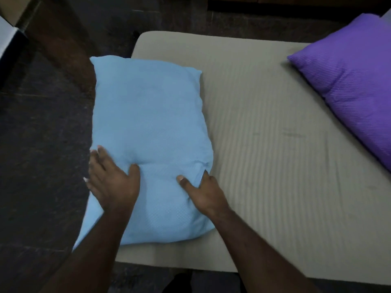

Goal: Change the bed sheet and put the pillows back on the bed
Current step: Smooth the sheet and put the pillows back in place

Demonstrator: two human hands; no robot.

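The blue pillow [150, 144] lies along the bed's [264, 144] left edge, on the grey sheet [275, 187], with its left side hanging past the mattress over the dark floor [42, 166].

The left hand [112, 182] rests on the pillow's near left part, fingers spread flat and thumb dug into a dimple; it presses and clasps nothing. The right hand [203, 191] is on the near right edge, thumb on top and fingers seemingly tucked round the edge into the folded fabric, so it probably grips the pillow, though the fingers are hidden.

The step in hand looks like seating the pillow. To do it well, push rightward from the left palm while the right hand draws the edge with it, until no blue overhangs the mattress; then pat the dimple between the hands flat.

Right of the grip the sheet is open and smooth for a good stretch. The purple pillow [351, 85] lies well beyond, at the far right, so there is room to slide. Left of the grip there is only the drop to the floor.
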